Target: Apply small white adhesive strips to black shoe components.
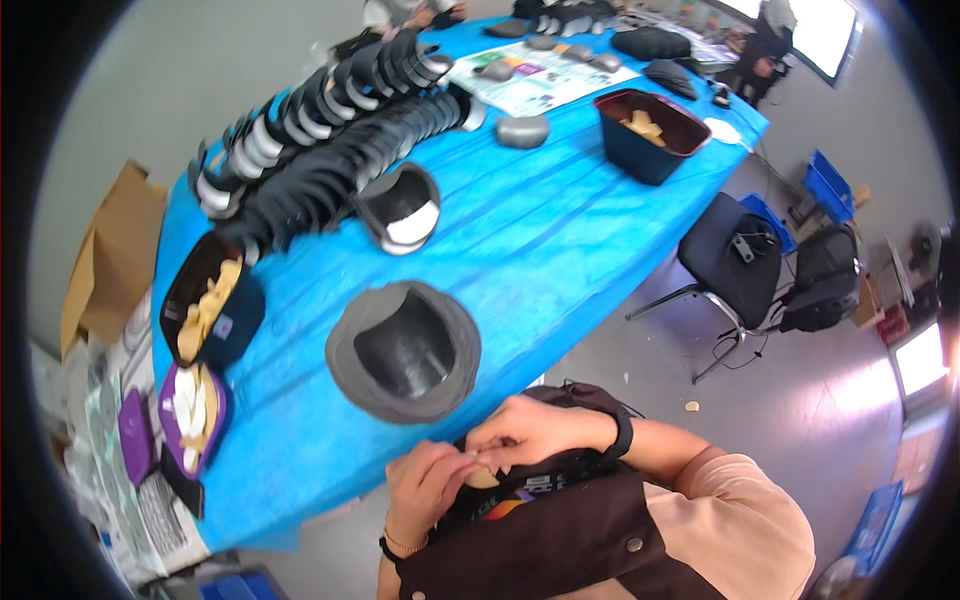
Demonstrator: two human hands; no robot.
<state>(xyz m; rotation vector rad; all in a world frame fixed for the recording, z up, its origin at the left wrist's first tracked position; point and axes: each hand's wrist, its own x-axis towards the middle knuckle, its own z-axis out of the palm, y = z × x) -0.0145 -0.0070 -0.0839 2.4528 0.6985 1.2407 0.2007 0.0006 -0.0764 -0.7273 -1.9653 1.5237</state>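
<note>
Head view: the left hand point(422, 488) and right hand point(540, 433) meet at the fingertips, pinching a small cream piece point(482, 479) just off the table's near edge, close to the person's body. Beyond them, a round dark grey cup point(405, 345) sits on the blue table cover point(560, 255). Left of it stand a black bin point(243, 320) of cream strips and a purple tray point(222, 402); farther back lie rows of dark caps point(310, 185).

Right of the blue-covered table point(570, 220), a black chair point(720, 250) is set on grey floor point(790, 420); past the table's far end, a bright window point(822, 40) is seen.
</note>
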